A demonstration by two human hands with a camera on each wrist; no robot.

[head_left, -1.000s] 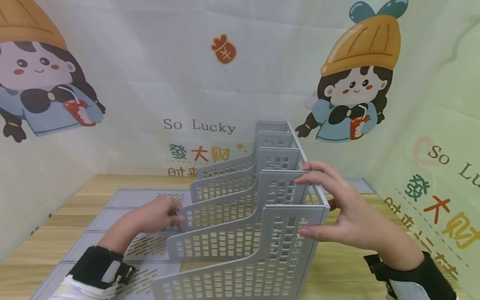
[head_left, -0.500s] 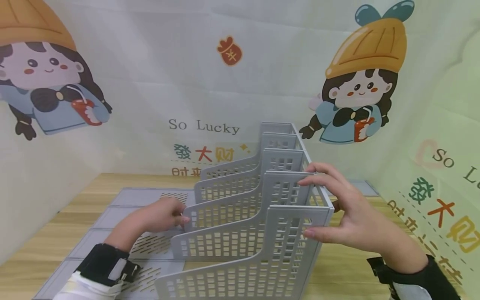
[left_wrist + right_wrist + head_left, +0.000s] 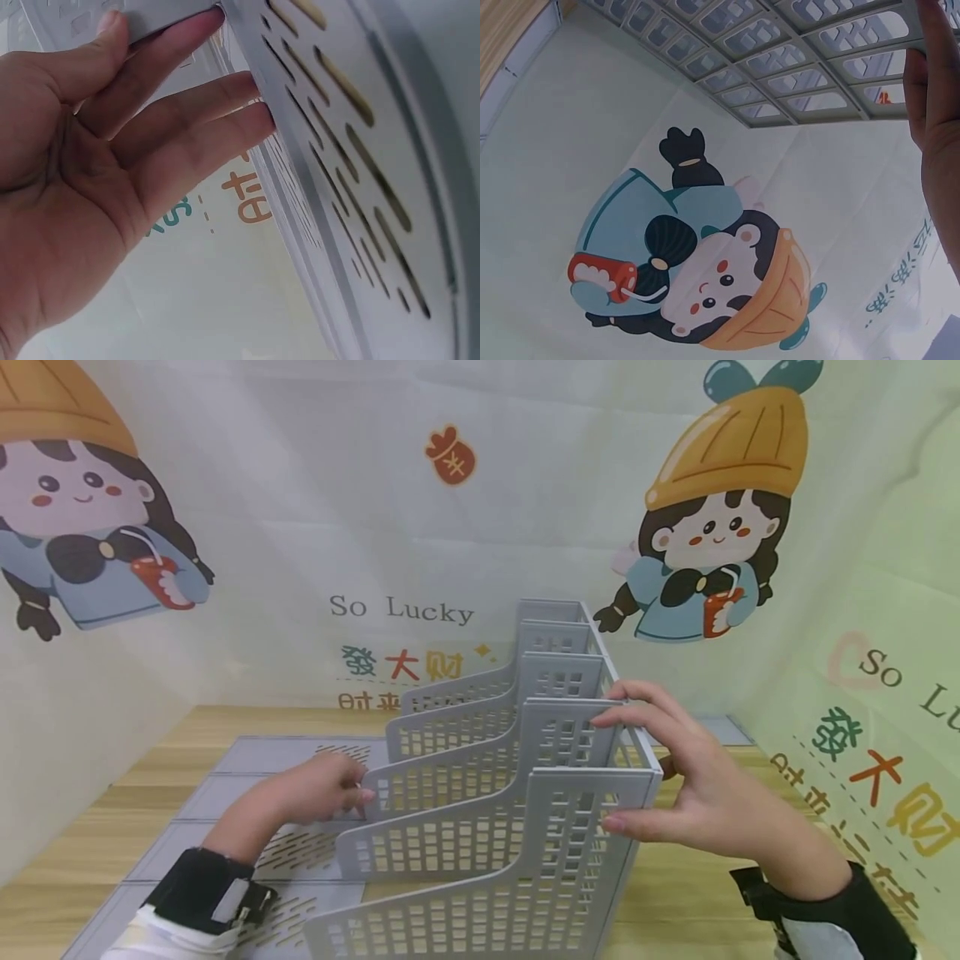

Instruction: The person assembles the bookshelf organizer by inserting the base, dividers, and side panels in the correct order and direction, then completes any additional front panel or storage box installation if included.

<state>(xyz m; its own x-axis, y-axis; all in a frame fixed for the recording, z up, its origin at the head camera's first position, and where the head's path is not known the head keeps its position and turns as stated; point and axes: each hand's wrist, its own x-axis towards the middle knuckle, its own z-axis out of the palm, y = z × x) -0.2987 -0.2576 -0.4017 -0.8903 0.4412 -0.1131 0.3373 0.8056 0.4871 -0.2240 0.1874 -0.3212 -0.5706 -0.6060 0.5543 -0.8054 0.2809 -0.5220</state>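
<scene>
Nothing among the items has shifted since the earlier frames; both my hands keep their places and only my head view wavers slightly.

Item: grey file rack [image 3: 517,810], perforated plastic, several stepped dividers in a row, upright on the wooden table [image 3: 90,835], its slotted base panel [image 3: 300,852] stretching out to the left.

Left hand [image 3: 315,789]: low at the front end of a middle divider [image 3: 442,777]. Thumb on one face, fingers [image 3: 202,112] extended along the other, so the divider edge sits pinched between them; the wrist view shows this contact.

Right hand [image 3: 697,793]: at the tall back corner of the rack. Fingers spread and only lightly bent, fingertips on the top edge of one divider, thumb against the upright edge of the nearest divider [image 3: 577,827]. A bracing touch, not a closed grip.

Surroundings: printed backdrop cloth [image 3: 450,527] with cartoon girls and "So Lucky" lettering behind and to the right.
</scene>
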